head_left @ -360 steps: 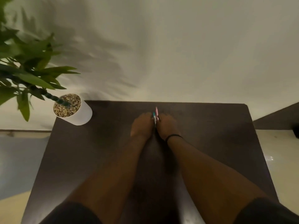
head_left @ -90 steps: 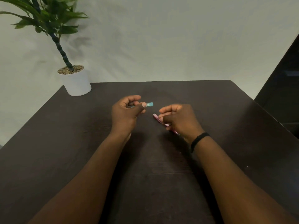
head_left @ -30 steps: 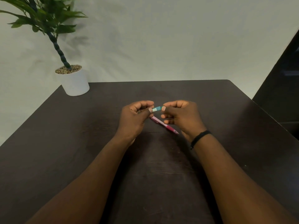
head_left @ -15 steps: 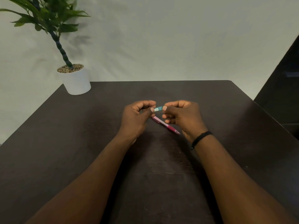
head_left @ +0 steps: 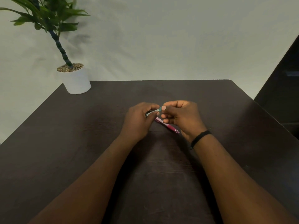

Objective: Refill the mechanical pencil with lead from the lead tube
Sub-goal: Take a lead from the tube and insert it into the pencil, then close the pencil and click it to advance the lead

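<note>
My left hand (head_left: 139, 121) is closed around the small lead tube (head_left: 151, 112), whose teal cap (head_left: 160, 108) sticks out to the right. My right hand (head_left: 182, 118) meets it above the middle of the dark table (head_left: 80, 135). Its thumb and forefinger pinch the teal cap. The pink mechanical pencil (head_left: 168, 126) slants under the right hand's lower fingers, which hold it. Its tip points toward my right wrist. The pencil's upper end is hidden between the two hands.
A white pot with a green plant (head_left: 75, 80) stands at the table's far left corner. A thin dark line (head_left: 156, 131) lies on the table below my hands; whether it is a lead or a scratch I cannot tell. Dark furniture (head_left: 281, 88) rises at the right.
Three seconds ago my hands were apart. They have come together, and in the last half second my right fingertips have closed in on the tube's teal cap.
</note>
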